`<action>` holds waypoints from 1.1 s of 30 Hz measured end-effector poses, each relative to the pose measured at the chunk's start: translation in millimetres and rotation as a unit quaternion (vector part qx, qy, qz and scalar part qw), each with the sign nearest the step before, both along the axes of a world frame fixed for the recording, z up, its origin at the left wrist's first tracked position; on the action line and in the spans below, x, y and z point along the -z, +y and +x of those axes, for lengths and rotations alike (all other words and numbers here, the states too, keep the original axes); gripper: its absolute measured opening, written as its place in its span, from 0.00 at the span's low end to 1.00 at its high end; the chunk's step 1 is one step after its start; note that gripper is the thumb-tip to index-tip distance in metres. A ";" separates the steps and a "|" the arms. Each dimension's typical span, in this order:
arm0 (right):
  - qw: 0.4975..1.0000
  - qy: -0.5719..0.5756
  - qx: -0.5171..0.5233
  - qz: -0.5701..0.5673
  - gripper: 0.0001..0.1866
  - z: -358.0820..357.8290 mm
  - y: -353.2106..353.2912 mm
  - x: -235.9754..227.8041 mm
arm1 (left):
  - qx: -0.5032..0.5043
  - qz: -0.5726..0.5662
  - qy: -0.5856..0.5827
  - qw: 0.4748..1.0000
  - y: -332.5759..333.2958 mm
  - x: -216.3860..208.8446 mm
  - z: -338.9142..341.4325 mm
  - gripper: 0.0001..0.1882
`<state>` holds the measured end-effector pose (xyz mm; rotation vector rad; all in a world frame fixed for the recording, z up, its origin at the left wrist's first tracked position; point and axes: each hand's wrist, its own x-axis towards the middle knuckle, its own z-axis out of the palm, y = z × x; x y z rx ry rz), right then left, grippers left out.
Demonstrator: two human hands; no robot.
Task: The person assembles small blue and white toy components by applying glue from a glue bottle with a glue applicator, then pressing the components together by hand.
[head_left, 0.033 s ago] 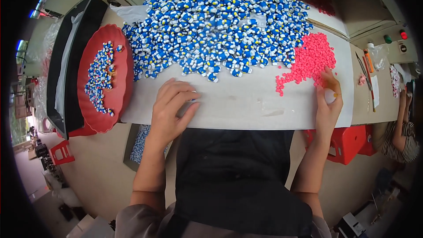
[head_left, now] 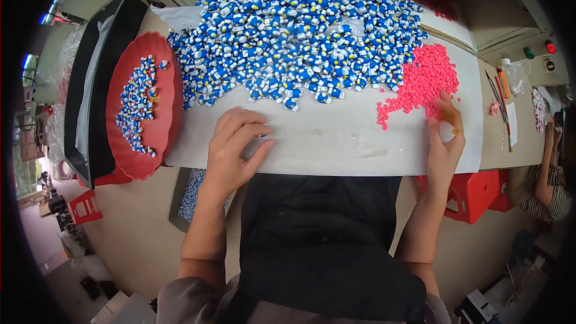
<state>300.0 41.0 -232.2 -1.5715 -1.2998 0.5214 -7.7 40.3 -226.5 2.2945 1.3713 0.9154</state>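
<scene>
Holding white rounded object [head_left: 447, 132] in my right hand [head_left: 441, 151], by small pink pieces [head_left: 429, 78], white-sheeted tabletop's [head_left: 318, 153] front edge; left hand [head_left: 230, 151]: grip unclear.

I wear a plain black apron [head_left: 321, 234] over a grey-brown top, its 2 loose sleeves [head_left: 187, 297] stopping around my elbows; my forearms [head_left: 204, 231] and fingers [head_left: 243, 119] are bare.

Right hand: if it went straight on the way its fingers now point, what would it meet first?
The right hand would most likely meet the heap of small, bright pink pieces; it overlaps their near edge in view, though actual contact is unclear.
</scene>
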 end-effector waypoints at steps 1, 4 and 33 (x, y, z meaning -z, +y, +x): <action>1.000 -0.001 -0.015 0.003 0.13 -8.2 -2.9 -0.5 | -0.001 -0.001 0.002 1.000 -1.7 -0.5 -0.4 0.07; 0.999 0.017 -0.042 0.011 0.13 -25.1 -7.6 0.4 | -0.029 -0.034 -0.040 0.998 -2.9 -0.6 5.6 0.09; 0.993 0.098 0.026 0.060 0.10 -96.5 -123.5 -82.2 | 0.133 -0.085 -0.153 0.975 -54.1 -95.3 -15.5 0.04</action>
